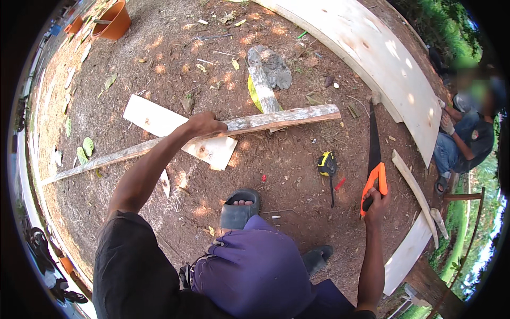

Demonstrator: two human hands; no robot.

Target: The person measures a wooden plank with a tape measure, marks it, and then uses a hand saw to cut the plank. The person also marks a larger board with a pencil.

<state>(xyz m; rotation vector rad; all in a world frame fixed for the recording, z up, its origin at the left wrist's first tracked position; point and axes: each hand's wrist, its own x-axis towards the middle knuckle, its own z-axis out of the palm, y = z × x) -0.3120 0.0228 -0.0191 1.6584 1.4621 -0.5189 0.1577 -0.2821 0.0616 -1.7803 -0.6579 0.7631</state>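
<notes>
My left hand (pixel 206 125) is closed around a long, rough wooden pole (pixel 281 118) that slants across the ground from the lower left to the upper right. Beneath the pole lie a pale plank (pixel 154 118) and a shorter weathered piece of wood (pixel 261 85). Out to the right, my right hand (pixel 375 204) grips a handsaw (pixel 374 143) by its orange and black handle, the dark blade pointing away from me. The saw is apart from the pole. Between the saw and the pole, a yellow and black tape measure (pixel 326 164) rests on the dirt.
A large plywood sheet (pixel 366 48) spans the far right. Beside it another person (pixel 467 127) sits low. Curved wood strips (pixel 414 186) and a pale board (pixel 409 255) lie at the right. An orange bucket (pixel 114 21) stands far left; a grey stone (pixel 276 69) lies beyond the pole.
</notes>
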